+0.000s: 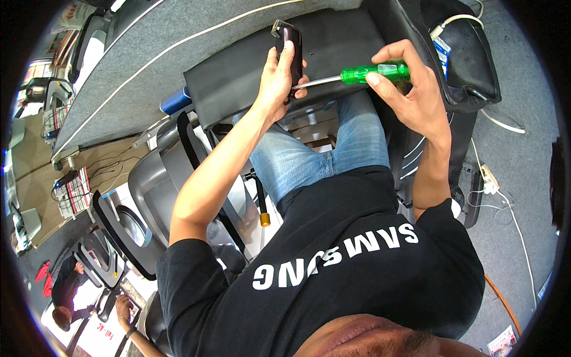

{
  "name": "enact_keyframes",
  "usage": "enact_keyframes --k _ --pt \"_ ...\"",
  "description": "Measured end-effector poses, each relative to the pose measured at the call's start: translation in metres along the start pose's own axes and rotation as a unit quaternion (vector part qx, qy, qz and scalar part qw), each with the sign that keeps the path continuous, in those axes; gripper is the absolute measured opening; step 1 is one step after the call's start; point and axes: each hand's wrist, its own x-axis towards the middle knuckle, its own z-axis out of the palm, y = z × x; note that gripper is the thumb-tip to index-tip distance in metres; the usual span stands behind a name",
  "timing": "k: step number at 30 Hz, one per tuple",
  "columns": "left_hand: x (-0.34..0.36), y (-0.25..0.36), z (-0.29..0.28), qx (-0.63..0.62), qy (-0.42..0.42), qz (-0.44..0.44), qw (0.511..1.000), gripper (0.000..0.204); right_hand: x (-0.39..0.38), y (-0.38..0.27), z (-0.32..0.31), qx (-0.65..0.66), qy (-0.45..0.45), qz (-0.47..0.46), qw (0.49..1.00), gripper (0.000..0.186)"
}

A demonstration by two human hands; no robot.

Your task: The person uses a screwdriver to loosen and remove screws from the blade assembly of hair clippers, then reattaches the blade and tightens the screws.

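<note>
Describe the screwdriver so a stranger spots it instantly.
Find the long black padded bench at top centre. Over it, the right hand holds a screwdriver, its metal shaft pointing at the dark clipper in the left hand. Its bright green handle sets it apart.

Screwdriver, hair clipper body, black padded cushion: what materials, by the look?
Screwdriver handle: likely hard, translucent green plastic, given its glassy highlights. Screwdriver shaft: probably steel, from its bare silvery sheen. Hair clipper body: looks like glossy dark plastic, with bright reflections. Padded cushion: smooth black vinyl or leather, soft sheen; can't tell which.

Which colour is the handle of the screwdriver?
The screwdriver handle is green, best seen in the head view.
</note>
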Motion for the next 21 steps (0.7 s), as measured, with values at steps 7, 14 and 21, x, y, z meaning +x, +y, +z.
enact_keyframes --k 7,14,21 --pt "0.0011 -0.0008 -0.0009 -0.005 0.003 -0.005 1.0 0.046 -0.0025 0.0013 0.0068 0.011 0.031 0.004 0.999 0.039" --pt "0.0007 -0.0003 -0.0009 -0.012 0.002 -0.003 1.0 0.046 -0.0024 0.0015 0.0005 0.041 -0.026 0.073 0.996 0.043" --pt "0.0029 -0.0029 -0.0023 0.001 0.002 0.006 1.0 0.045 -0.0056 0.0066 0.0032 0.023 -0.003 0.031 0.999 0.044"
